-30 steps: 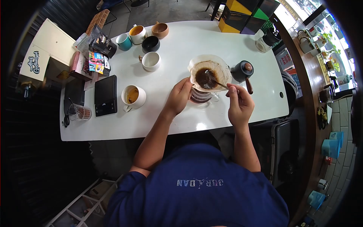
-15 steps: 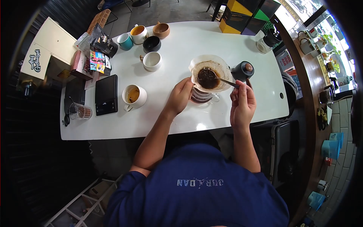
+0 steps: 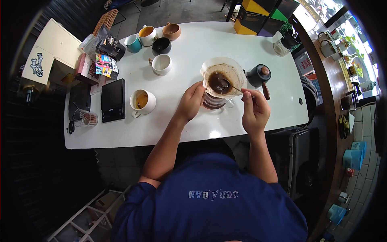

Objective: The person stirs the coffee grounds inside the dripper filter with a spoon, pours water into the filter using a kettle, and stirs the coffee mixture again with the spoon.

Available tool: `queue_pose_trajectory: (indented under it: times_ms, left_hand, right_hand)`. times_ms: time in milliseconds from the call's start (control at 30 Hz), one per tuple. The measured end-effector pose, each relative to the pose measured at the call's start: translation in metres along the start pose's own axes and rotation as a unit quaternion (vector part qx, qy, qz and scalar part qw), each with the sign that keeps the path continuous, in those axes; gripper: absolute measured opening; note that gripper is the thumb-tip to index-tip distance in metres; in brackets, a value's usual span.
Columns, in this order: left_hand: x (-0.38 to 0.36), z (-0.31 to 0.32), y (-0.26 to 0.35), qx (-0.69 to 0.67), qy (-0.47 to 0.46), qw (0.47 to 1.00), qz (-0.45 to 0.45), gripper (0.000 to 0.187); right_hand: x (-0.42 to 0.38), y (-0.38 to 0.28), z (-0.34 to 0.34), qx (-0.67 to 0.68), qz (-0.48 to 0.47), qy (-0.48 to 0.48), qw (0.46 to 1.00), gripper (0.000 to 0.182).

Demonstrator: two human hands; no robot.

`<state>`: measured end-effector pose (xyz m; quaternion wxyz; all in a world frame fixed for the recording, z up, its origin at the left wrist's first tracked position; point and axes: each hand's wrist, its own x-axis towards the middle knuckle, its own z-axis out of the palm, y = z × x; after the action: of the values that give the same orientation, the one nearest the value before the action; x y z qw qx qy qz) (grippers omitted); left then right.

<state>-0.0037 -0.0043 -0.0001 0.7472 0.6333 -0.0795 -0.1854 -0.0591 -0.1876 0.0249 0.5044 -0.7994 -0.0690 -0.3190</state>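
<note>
A white paper filter (image 3: 234,66) with wet dark coffee grounds (image 3: 219,82) sits over a glass server (image 3: 213,102) that holds dark liquid. My left hand (image 3: 192,101) is closed on the left edge of the filter's holder, which is mostly hidden. Between the fingers of my right hand (image 3: 256,111) is the handle of a thin spoon (image 3: 234,86), whose tip dips into the grounds. Behind and to the right stands a dark kettle (image 3: 254,76) with a brown handle.
A white mug (image 3: 150,105) with yellowish liquid and a black scale (image 3: 113,101) lie left. Several cups, including a white one (image 3: 162,64), stand behind. A glass (image 3: 89,118) is far left; a coffee grinder (image 3: 288,40) and dark boxes (image 3: 262,18) are at the back right.
My right hand has moved slightly left and down with the spoon, which has shifted within the grounds. More of the kettle's brown handle shows. My left hand is nearly unmoved.
</note>
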Motion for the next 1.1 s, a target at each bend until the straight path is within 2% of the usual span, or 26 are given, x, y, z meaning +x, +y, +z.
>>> queue_pose_trajectory:
  times_ms: [67, 100, 167, 233, 300, 400, 433, 500, 533, 600, 700, 833, 1000, 1033, 1100]
  left_hand:
    - [-0.0009, 0.0012, 0.0021, -0.006, 0.004, 1.000, -0.001, 0.034]
    - [-0.0007, 0.0012, 0.0020, -0.006, 0.004, 1.000, -0.001, 0.034]
    - [0.0001, 0.0004, 0.0010, -0.002, 0.005, 1.000, 0.003, 0.032]
    - [0.0008, -0.0006, -0.0016, -0.003, 0.004, 1.000, 0.005, 0.032]
    - [0.0006, -0.0010, -0.0022, -0.004, 0.006, 1.000, 0.006, 0.031]
    - [0.0006, -0.0007, -0.0011, -0.007, 0.006, 1.000, 0.004, 0.031]
    - [0.0010, -0.0013, -0.0017, -0.001, 0.005, 1.000, 0.005, 0.031]
    - [0.0012, -0.0017, -0.0027, 0.005, 0.002, 1.000, 0.005, 0.031]
    - [0.0013, -0.0019, -0.0028, 0.001, 0.000, 1.000, 0.010, 0.031]
    - [0.0009, -0.0015, -0.0023, -0.002, -0.002, 1.000, 0.014, 0.031]
    - [0.0006, -0.0007, -0.0008, -0.001, 0.002, 1.000, 0.010, 0.032]
    - [0.0011, -0.0016, -0.0035, -0.001, -0.001, 1.000, 0.014, 0.032]
    - [0.0023, -0.0033, -0.0052, 0.004, -0.004, 1.000, 0.017, 0.032]
    - [0.0020, -0.0029, -0.0040, 0.007, -0.001, 1.000, 0.011, 0.033]
    - [0.0017, -0.0026, -0.0040, 0.009, 0.000, 1.000, 0.006, 0.033]
  right_hand:
    - [-0.0010, -0.0069, 0.0053, 0.121, 0.132, 0.034, 0.983, 0.014]
    - [-0.0011, -0.0064, 0.0065, 0.121, 0.133, 0.035, 0.983, 0.014]
    - [0.0002, -0.0050, 0.0095, 0.249, 0.227, 0.071, 0.939, 0.017]
    - [0.0023, -0.0077, 0.0106, 0.286, 0.243, 0.092, 0.922, 0.019]
    - [0.0034, -0.0071, 0.0092, 0.381, 0.276, 0.113, 0.875, 0.021]
    - [0.0039, -0.0078, 0.0072, 0.404, 0.254, 0.104, 0.873, 0.023]
    - [0.0037, -0.0079, 0.0066, 0.404, 0.254, 0.104, 0.873, 0.023]
    - [0.0025, -0.0084, 0.0050, 0.329, 0.202, 0.077, 0.919, 0.022]
    - [0.0017, -0.0074, 0.0040, 0.329, 0.202, 0.078, 0.919, 0.022]
    - [-0.0011, -0.0048, 0.0020, 0.261, 0.131, 0.040, 0.956, 0.020]
    - [-0.0021, -0.0105, 0.0015, 0.219, 0.084, 0.040, 0.971, 0.017]
    - [-0.0025, -0.0082, 0.0018, 0.196, 0.065, 0.044, 0.978, 0.014]
    - [0.0008, -0.0016, 0.0021, 0.074, 0.022, 0.015, 0.997, 0.014]
    - [0.0009, -0.0015, 0.0030, 0.074, 0.022, 0.015, 0.997, 0.014]
    - [0.0004, -0.0022, 0.0052, 0.084, 0.090, 0.013, 0.992, 0.015]
